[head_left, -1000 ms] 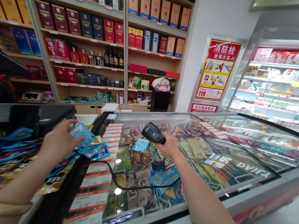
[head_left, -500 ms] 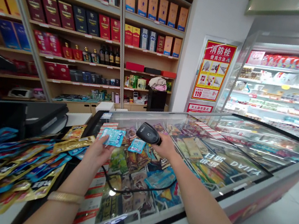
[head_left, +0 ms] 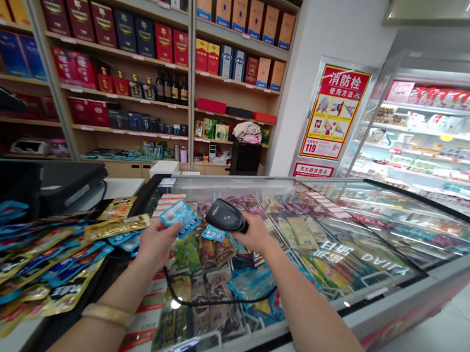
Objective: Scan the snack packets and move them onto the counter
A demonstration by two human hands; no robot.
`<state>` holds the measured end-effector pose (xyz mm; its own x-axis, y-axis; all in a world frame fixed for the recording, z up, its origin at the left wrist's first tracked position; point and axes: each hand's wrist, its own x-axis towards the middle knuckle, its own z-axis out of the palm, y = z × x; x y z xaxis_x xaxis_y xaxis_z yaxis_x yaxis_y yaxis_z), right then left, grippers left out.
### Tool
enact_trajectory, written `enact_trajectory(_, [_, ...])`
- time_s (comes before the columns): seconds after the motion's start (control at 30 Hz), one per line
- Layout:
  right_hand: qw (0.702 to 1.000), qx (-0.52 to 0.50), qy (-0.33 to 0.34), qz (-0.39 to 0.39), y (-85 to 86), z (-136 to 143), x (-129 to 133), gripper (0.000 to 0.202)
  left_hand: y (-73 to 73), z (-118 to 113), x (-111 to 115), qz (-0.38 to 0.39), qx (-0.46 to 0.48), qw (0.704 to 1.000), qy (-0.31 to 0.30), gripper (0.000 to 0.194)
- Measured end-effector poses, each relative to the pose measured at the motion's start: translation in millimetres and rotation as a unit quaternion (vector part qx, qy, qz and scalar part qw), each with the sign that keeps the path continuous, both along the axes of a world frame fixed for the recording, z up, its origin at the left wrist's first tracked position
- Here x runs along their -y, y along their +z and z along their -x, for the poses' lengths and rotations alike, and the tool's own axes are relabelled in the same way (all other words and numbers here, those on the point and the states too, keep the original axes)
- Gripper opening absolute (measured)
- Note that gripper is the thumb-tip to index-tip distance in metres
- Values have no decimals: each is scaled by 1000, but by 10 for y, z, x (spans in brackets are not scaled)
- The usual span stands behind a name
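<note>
My left hand (head_left: 158, 241) pinches a small light-blue packet (head_left: 180, 217) with printed markings by its near edge, held tilted above the freezer's glass top (head_left: 209, 328). In my right hand (head_left: 256, 235) is a black barcode scanner (head_left: 226, 215), its head pointing left toward the packet, a short gap apart. A second light-blue packet (head_left: 213, 233) lies on the glass, partly covered by the scanner. The scanner's black cable (head_left: 213, 303) loops over the glass below my hands. A gold bracelet (head_left: 108, 314) circles my left wrist.
A heap of blue and gold snack packets (head_left: 22, 260) spreads at the left, beside a dark countertop machine (head_left: 67, 181). Through the freezer glass, wrapped goods (head_left: 209, 292) show. Shelves of boxed bottles (head_left: 119, 30) stand behind; a lit display fridge (head_left: 453, 134) is at the right.
The packet in my left hand has turned and tilted clockwise, shifting slightly right. My right hand has brought the scanner a little left and lower, covering more of the packet on the glass.
</note>
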<state>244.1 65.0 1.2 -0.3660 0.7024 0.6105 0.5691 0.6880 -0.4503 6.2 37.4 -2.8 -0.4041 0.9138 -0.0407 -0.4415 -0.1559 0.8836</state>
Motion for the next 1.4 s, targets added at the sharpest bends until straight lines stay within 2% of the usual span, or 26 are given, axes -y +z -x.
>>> enact_trajectory(0.17, [1000,9,25,-5,31,46,49,18,-12,41,4,-19,-49,998,20,39])
enact_trajectory(0.33, [999,-2,45,-9,25,75,67,20,-83,63,-29,-41,-103,993,39,38])
enact_trajectory(0.67, [998,2,62,13,9,111,63,18,-165,97,-80,-65,-160,984,33,43])
enact_trajectory(1.4, [998,7,54,34,13,93,56,22,-211,95,-123,-73,-191,979,21,38])
